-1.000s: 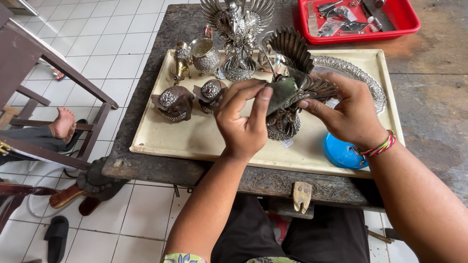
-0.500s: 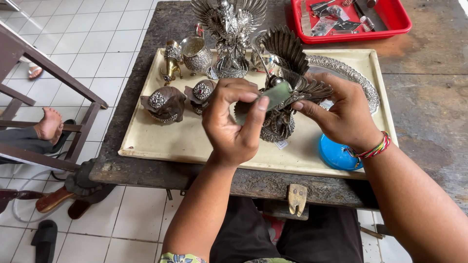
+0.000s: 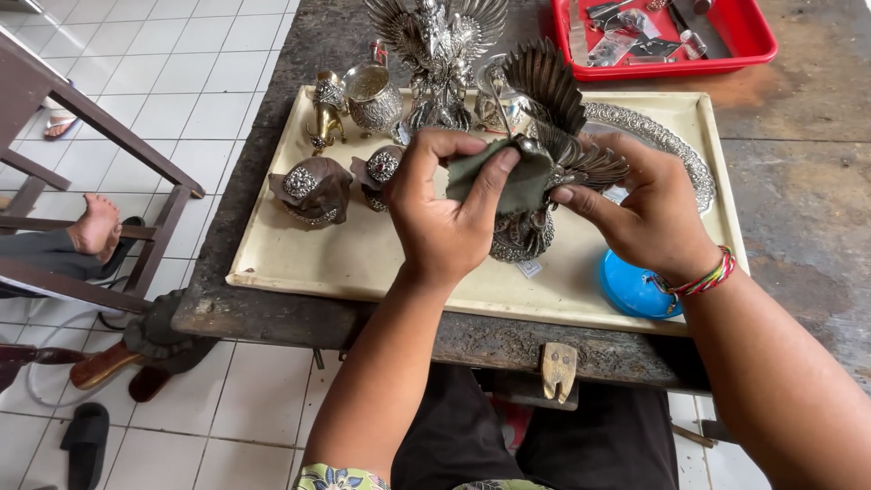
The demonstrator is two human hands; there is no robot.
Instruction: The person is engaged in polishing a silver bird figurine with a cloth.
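My left hand (image 3: 446,210) pinches a grey-green cloth (image 3: 508,178) against a dark silver winged bird figure (image 3: 544,136) that stands on a cream tray (image 3: 363,259). On the figure's right side, my right hand (image 3: 649,209) grips its wing; a coloured bracelet circles that wrist. The figure's round base (image 3: 522,238) shows below my fingers.
The tray also carries two ornate dark lidded pieces (image 3: 313,189), a silver cup (image 3: 374,98), a large winged statue (image 3: 440,45), an embossed oval platter (image 3: 667,145) and a blue lid (image 3: 632,289). A red tray of tools (image 3: 753,41) sits behind. Another person's bare foot (image 3: 95,227) rests at left.
Both hands and the figure sit a little higher and further right in view. My left thumb and fingers have shifted the cloth along the wing.
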